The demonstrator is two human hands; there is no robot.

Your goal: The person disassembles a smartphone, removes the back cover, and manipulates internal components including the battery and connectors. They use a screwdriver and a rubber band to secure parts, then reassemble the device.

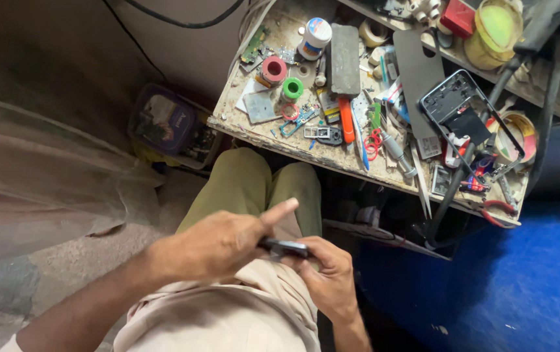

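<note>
My left hand [218, 241] and my right hand [329, 274] meet over my lap, both gripping a small dark flat device [284, 248], seen edge-on. The left index finger sticks out straight toward the bench. My right hand cups the device from below and the right side; much of the device is hidden by the fingers. My legs in olive trousers [247, 186] run under the bench.
A cluttered wooden workbench [273, 140] stands ahead with a dark phone frame [459, 107], tape rolls, an orange-handled tool [346, 120], a white jar, circuit boards and pliers. A plastic box [166, 124] sits on the floor at left. A blue surface [521, 280] lies at right.
</note>
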